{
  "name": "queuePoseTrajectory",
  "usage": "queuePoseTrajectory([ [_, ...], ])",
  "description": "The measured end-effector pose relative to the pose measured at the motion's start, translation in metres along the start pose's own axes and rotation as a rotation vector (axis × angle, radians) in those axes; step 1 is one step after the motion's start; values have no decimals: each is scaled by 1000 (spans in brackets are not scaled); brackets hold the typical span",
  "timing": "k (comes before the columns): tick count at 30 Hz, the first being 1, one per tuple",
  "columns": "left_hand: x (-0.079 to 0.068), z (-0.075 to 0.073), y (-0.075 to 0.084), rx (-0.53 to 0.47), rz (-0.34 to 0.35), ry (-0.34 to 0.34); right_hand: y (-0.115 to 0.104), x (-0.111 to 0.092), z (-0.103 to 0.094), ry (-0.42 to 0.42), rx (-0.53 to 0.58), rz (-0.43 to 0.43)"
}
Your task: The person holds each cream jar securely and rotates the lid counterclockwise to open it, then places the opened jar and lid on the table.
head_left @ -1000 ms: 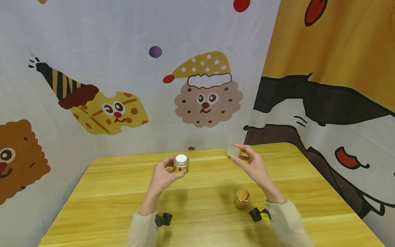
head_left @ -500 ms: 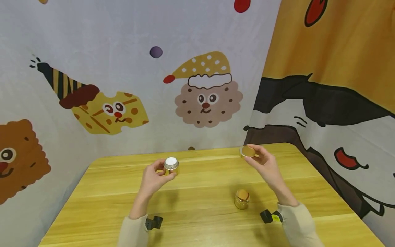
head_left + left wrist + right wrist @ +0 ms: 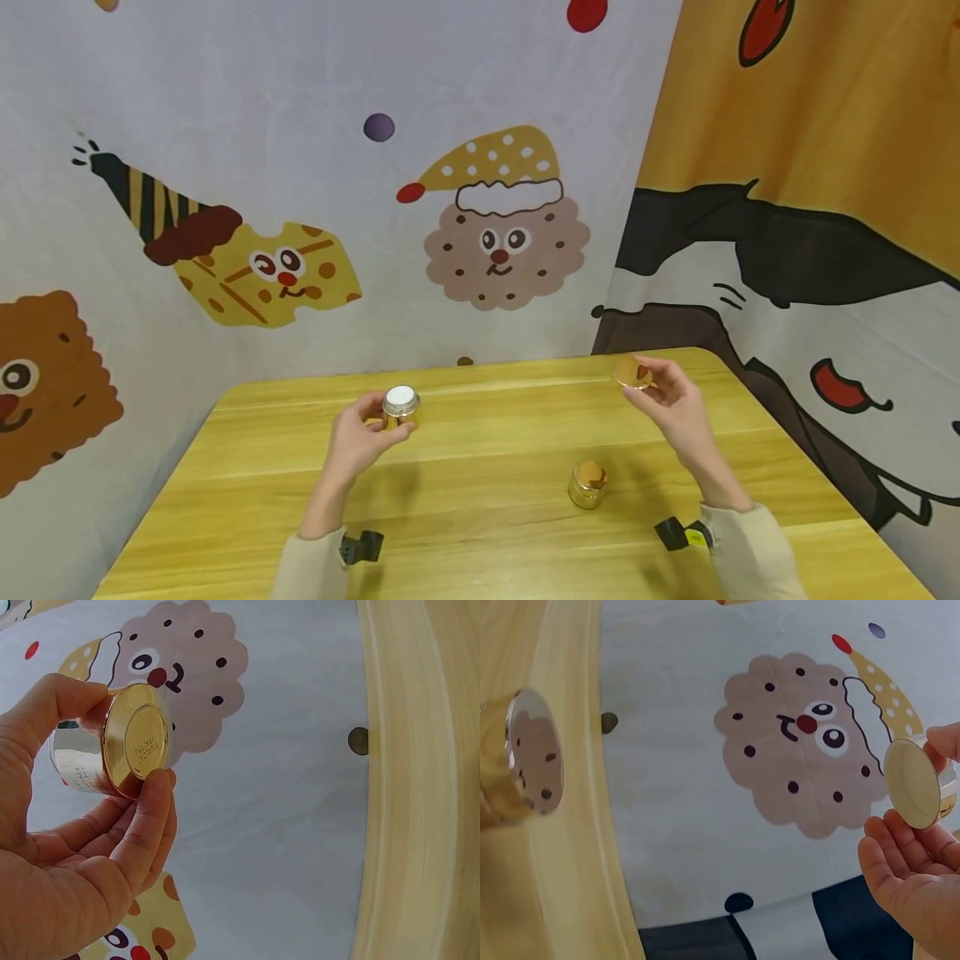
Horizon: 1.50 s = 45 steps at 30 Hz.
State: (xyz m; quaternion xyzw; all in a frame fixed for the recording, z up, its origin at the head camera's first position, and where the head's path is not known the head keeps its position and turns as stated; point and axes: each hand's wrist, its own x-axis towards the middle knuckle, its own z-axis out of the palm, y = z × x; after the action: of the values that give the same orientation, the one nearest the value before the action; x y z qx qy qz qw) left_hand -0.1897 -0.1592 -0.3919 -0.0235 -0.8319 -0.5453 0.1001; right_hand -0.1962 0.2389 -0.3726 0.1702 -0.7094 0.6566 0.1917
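Note:
My left hand (image 3: 360, 442) grips a gold cosmetic jar (image 3: 401, 412) above the table's left half. White shows at the jar's uncovered top. In the left wrist view the shiny gold base (image 3: 146, 742) faces the camera, with small print on it, thumb and fingertips at its rim. On the right, my right hand (image 3: 678, 408) pinches the round gold lid (image 3: 628, 373) by its edge, well apart from the jar. Its pale hollow underside (image 3: 912, 784) shows in the right wrist view. A second gold jar (image 3: 587, 486), its mirror-like top on, stands upright on the table below the right hand.
The wooden table (image 3: 480, 533) has its far edge against a white curtain (image 3: 300, 100) printed with cartoon snacks. At the right hangs another printed curtain (image 3: 750, 150). A black wrist camera (image 3: 363, 547) sits at the left cuff, another black camera (image 3: 672, 533) at the right.
Both hands have moved apart: the left went leftward and slightly down with the open-topped jar, the right went rightward with the lid. The standing jar stayed in place.

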Motion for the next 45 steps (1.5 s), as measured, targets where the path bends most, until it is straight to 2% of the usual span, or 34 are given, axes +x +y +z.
queuePoseTrajectory([
  [4, -2, -2, -1, 8, -15, -1, 3, -3, -9, 14, -31, -4],
  [9, -3, -3, -2, 4, -20, 0, 5, -6, -18, 32, -12, -24],
  [21, -4, -4, -6, 8, -20, 3, 8, -12, -31, 53, -64, -28],
  [29, -3, -3, -8, 11, -21, 0, 10, -15, -38, 37, -183, -69],
  [34, -2, -1, -9, 16, -22, -4, 12, -17, -41, 23, -218, -74],
  [42, -1, 1, -9, 27, -22, -8, 14, -22, -45, 11, -69, -57],
  [45, -1, 1, -9, 30, -21, -9, 15, -22, -46, 8, -65, -64],
])
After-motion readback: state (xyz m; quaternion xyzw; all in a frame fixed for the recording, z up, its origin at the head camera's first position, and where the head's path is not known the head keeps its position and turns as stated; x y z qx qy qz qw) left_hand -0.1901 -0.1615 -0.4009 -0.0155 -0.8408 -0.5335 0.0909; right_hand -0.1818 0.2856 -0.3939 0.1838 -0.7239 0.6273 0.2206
